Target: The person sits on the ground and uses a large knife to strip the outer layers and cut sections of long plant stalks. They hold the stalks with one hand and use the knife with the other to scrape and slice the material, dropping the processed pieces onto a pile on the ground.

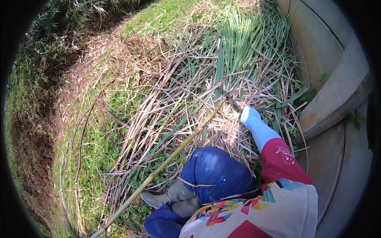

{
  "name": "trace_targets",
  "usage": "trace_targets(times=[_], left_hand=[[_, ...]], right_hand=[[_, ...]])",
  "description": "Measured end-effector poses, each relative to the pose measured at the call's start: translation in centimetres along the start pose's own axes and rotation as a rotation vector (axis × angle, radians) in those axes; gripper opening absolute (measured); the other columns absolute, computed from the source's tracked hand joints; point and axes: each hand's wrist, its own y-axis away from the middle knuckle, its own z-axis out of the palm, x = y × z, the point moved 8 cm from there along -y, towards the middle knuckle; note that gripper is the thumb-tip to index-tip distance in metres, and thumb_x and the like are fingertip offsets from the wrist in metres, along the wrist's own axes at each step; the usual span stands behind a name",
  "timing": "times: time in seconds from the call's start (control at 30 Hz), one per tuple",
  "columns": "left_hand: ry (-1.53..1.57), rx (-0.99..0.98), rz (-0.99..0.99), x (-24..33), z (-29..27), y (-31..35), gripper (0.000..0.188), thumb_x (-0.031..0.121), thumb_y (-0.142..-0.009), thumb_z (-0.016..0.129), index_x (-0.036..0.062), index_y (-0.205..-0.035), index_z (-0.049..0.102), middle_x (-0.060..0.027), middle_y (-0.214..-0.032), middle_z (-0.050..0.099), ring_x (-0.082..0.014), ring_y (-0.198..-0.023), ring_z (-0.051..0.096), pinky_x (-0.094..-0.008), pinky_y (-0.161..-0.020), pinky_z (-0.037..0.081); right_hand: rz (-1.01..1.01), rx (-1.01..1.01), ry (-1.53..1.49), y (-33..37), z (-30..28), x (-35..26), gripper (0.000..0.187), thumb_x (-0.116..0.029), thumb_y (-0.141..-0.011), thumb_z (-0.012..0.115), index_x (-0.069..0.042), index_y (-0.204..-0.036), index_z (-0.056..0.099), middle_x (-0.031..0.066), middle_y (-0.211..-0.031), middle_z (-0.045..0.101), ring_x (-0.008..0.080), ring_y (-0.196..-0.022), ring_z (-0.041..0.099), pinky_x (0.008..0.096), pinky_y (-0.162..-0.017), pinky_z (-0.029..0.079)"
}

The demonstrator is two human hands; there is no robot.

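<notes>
My right hand [247, 114], in a white glove below a pale blue sleeve, is closed on the handle end of a knife with a long dark blade [231, 99]. The blade points up and to the left over dry leaves. Just left of it lies the tip of a long yellow-green cane stalk [180, 147], which slants down to the lower left edge. Whether blade and stalk touch, I cannot tell. My left hand does not show.
Cut green leaves [242, 43] and dry straw-like leaves [234, 127] cover the ground ahead. A concrete wall [317, 47] with a slanting buttress [337, 91] runs along the right. Bare brown branches [89, 115] stick up at left. My bent knee [218, 172] is close below the knife.
</notes>
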Motion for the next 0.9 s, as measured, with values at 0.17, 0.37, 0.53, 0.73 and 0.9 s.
trace_targets(times=[0.17,0.37,0.53,0.73,0.9], left_hand=[[-0.028,0.018,0.005,0.7,-2.0,0.8,0.016,0.020,-0.097,0.057,0.0105,-0.084,0.063,0.0012,-0.071,0.059,-0.0140,-0.063,0.057,-0.0291,-0.057,0.045],[-0.071,0.006,0.006,0.9,-3.3,1.1,0.016,0.019,-0.097,0.058,0.0103,-0.085,0.063,0.0008,-0.072,0.060,-0.0145,-0.065,0.058,-0.0297,-0.058,0.045],[-0.099,-0.007,0.017,1.3,-5.2,2.1,0.015,0.018,-0.097,0.059,0.0100,-0.086,0.063,0.0004,-0.073,0.060,-0.0150,-0.066,0.059,-0.0303,-0.058,0.046],[-0.150,0.006,0.019,2.6,-6.5,2.9,0.014,0.018,-0.097,0.059,0.0097,-0.086,0.064,-0.0001,-0.073,0.061,-0.0155,-0.067,0.059,-0.0309,-0.059,0.047],[-0.180,-0.017,0.022,2.3,-7.4,2.8,0.014,0.017,-0.098,0.060,0.0095,-0.087,0.064,-0.0005,-0.074,0.062,-0.0160,-0.068,0.060,-0.0314,-0.060,0.048]], right_hand=[[-0.436,0.200,-0.014,6.8,0.0,-6.2,0.022,-0.016,-0.088,0.060,-0.002,-0.104,0.065,0.0228,-0.098,0.072,0.0403,-0.094,0.072,0.0466,-0.083,0.058],[-0.352,0.053,0.042,2.7,2.6,-5.1,0.026,-0.018,-0.088,0.062,-0.006,-0.111,0.069,0.0209,-0.107,0.073,0.0380,-0.101,0.072,0.0445,-0.088,0.057],[-0.010,-0.005,-0.006,0.8,-1.2,-1.6,0.032,-0.020,-0.091,0.064,-0.001,-0.116,0.068,0.0238,-0.115,0.072,0.0363,-0.111,0.070,0.0425,-0.093,0.056],[-0.641,0.103,-0.025,10.3,-0.2,-9.3,0.018,-0.019,-0.091,0.059,-0.004,-0.101,0.062,0.0200,-0.092,0.069,0.0402,-0.088,0.070,0.0459,-0.078,0.055],[-0.033,0.038,-0.005,0.7,2.3,-2.3,0.027,-0.017,-0.093,0.055,-0.001,-0.111,0.067,0.0248,-0.109,0.072,0.0375,-0.106,0.071,0.0433,-0.090,0.057]])
